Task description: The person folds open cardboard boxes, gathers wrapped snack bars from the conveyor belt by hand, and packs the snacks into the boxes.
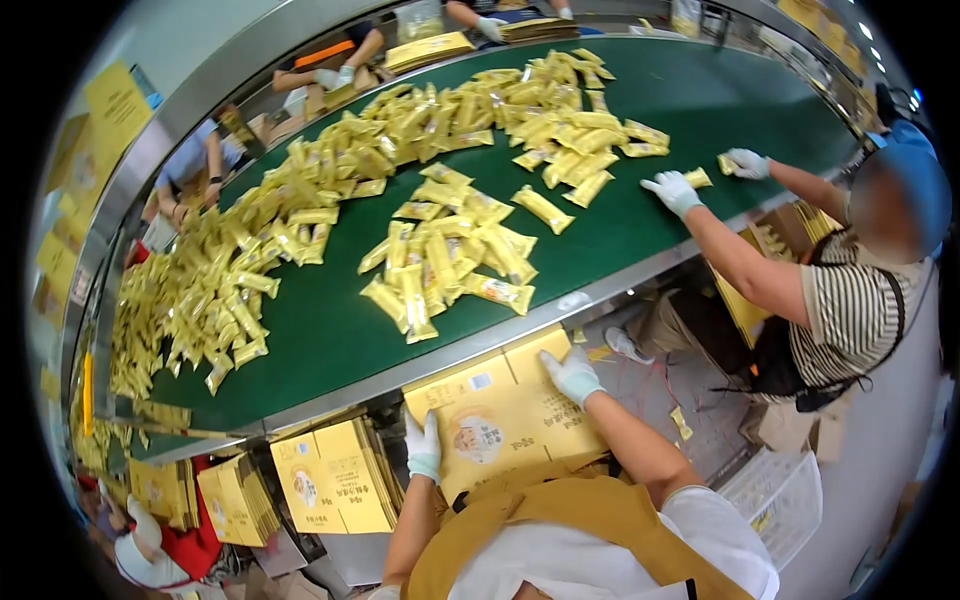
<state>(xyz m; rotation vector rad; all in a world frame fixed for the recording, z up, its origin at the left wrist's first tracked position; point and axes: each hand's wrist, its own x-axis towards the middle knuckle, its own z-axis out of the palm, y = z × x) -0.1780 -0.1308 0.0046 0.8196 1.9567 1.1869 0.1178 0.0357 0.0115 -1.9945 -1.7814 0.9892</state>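
A flat yellow printed carton (510,425) lies between my hands, close to my body and below the belt's edge. My left hand (422,446), in a white glove, is closed on its left side. At the carton's upper right edge, my right hand (572,376), also gloved, grips it with the fingers on top. Just beyond the metal edge, a heap of yellow wrapped packets (445,250) lies on the green belt (330,330). One packet (543,209) lies apart, right of that heap.
More packets (400,130) form a long pile across the belt. Stacked flat cartons (330,478) stand left of me. A co-worker in a blue cap (860,290) reaches over the belt at the right. A white plastic crate (775,500) sits at lower right. Other people work along the far side.
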